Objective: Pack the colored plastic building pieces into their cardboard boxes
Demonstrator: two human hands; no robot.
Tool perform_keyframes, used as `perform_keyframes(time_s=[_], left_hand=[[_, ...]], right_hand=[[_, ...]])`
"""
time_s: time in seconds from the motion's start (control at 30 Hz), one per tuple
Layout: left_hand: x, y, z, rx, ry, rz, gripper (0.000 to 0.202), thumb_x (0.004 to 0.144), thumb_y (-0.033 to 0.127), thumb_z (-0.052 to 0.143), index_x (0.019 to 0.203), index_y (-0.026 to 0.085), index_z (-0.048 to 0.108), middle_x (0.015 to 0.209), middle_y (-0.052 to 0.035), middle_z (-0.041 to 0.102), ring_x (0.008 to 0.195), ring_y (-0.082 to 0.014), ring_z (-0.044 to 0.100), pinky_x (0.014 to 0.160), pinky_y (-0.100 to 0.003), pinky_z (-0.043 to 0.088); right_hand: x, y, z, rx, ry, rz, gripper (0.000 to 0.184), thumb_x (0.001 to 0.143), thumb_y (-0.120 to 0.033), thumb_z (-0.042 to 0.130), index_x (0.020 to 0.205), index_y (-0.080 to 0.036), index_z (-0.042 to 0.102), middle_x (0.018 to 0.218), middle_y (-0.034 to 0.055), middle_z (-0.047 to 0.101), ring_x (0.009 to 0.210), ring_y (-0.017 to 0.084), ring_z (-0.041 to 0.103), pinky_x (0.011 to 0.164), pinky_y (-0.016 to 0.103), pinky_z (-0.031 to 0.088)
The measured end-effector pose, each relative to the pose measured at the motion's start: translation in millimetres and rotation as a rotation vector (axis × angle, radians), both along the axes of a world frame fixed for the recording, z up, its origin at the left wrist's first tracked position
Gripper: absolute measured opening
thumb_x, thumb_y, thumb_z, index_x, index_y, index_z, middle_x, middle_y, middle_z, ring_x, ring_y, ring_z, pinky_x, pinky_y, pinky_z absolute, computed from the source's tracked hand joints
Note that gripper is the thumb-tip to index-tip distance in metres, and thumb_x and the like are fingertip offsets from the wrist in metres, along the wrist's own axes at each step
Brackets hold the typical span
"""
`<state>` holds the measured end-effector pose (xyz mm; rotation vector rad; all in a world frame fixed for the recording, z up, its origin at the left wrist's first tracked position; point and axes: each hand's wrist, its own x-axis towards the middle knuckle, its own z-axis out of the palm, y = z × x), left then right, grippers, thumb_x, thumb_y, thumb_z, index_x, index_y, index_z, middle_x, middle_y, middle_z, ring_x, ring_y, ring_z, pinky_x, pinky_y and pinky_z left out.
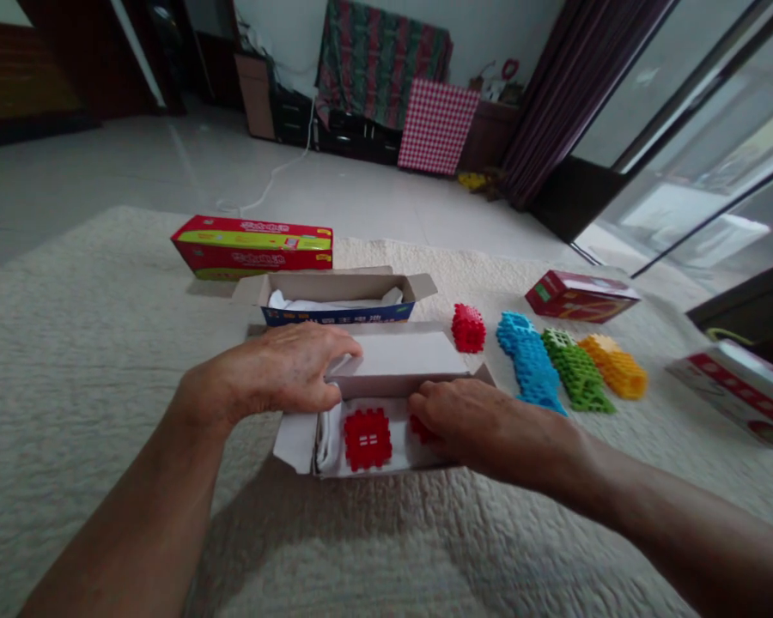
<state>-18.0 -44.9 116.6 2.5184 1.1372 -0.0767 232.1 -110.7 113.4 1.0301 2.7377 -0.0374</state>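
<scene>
An open cardboard box (399,354) with a white inside lies in front of me, lined with white paper. My left hand (283,369) is at its back left corner, thumb and forefinger on either side of the cardboard edge. A square red plastic building block (368,439) with notched edges lies flat on the lining. Inside the right part of the box, my right hand (457,421) has its fingers bent over a second red block (422,429), which they mostly cover. Just behind stands another open box (341,314), blue outside, with white lining.
Stacked red blocks (468,328) stand to the right, beside blue (532,365), green (580,371) and yellow (614,366) stacks. Closed boxes lie around: a long red one (258,247), a smaller red one (581,296), a white-and-red one (740,390). A quilted cover (135,343) lies underneath.
</scene>
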Motion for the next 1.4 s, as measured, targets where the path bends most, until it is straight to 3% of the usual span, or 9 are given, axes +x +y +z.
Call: perform_keyframes(time_s=[0.23,0.37,0.6,0.8,1.07,1.2,1.4], left_hand=[[-3.1,-1.1,-1.9,0.031,-0.038,-0.027,0.047,0.074,0.031,0.056,0.121,0.023,0.061,0.128,-0.0071,0.063,0.120,-0.0270,0.056,0.101,-0.038,0.043],[-4.2,-0.2,-4.4,0.030,-0.055,-0.028,0.049,0.074,0.031,0.057,0.123,0.022,0.060,0.129,-0.0072,0.062,0.122,-0.0268,0.055,0.104,-0.039,0.042],[-3.7,-0.2,-5.1,0.031,-0.049,-0.024,0.049,0.074,0.030,0.057,0.122,0.023,0.060,0.129,-0.0071,0.062,0.122,-0.0272,0.055,0.104,-0.039,0.042],[-3.6,-0.2,-4.1,0.032,-0.037,-0.023,0.048,0.076,0.034,0.057,0.122,0.023,0.059,0.129,-0.0084,0.062,0.119,-0.0263,0.056,0.102,-0.039,0.044],[-1.9,-1.9,-0.9,0.021,-0.024,-0.011,0.048,0.075,0.032,0.057,0.123,0.023,0.060,0.129,-0.0078,0.062,0.119,-0.0258,0.056,0.103,-0.039,0.043],[-0.9,-1.5,-0.6,0.013,-0.016,-0.005,0.050,0.075,0.031,0.056,0.124,0.022,0.059,0.131,-0.0078,0.061,0.121,-0.0254,0.056,0.104,-0.038,0.042],[-1.5,0.3,-2.6,0.018,-0.010,-0.014,0.051,0.075,0.032,0.057,0.125,0.022,0.059,0.132,-0.0078,0.061,0.122,-0.0253,0.055,0.104,-0.037,0.042]], right_hand=[[4.1,3.1,-17.3,0.126,-0.068,0.098,0.021,0.085,-0.012,0.058,0.105,-0.016,0.060,0.098,0.0070,0.069,0.078,0.019,0.064,0.066,0.032,0.048],[3.2,2.6,-20.8,0.161,-0.129,0.141,0.017,0.083,-0.007,0.055,0.096,-0.016,0.061,0.092,0.0061,0.068,0.074,0.020,0.063,0.063,0.034,0.047],[4.7,-1.7,5.2,0.144,-0.029,0.025,0.024,0.082,0.002,0.049,0.092,-0.016,0.061,0.088,0.0066,0.067,0.070,0.017,0.061,0.059,0.030,0.043],[-0.2,2.7,30.2,-0.026,-0.018,-0.148,0.019,0.083,0.000,0.052,0.088,-0.017,0.061,0.080,0.0036,0.066,0.059,0.013,0.059,0.051,0.026,0.037],[-7.8,-3.1,22.3,-0.005,-0.012,-0.164,0.024,0.082,0.003,0.049,0.088,-0.016,0.063,0.087,0.0075,0.069,0.062,0.014,0.061,0.052,0.028,0.040],[-9.8,-4.0,19.1,-0.060,0.002,-0.198,0.023,0.083,0.003,0.050,0.087,-0.016,0.064,0.089,0.0069,0.070,0.063,0.014,0.062,0.053,0.027,0.040],[-3.2,-4.6,15.1,-0.106,0.020,-0.143,0.020,0.082,-0.001,0.056,0.082,-0.019,0.065,0.081,0.0017,0.069,0.061,0.012,0.061,0.054,0.025,0.039]])
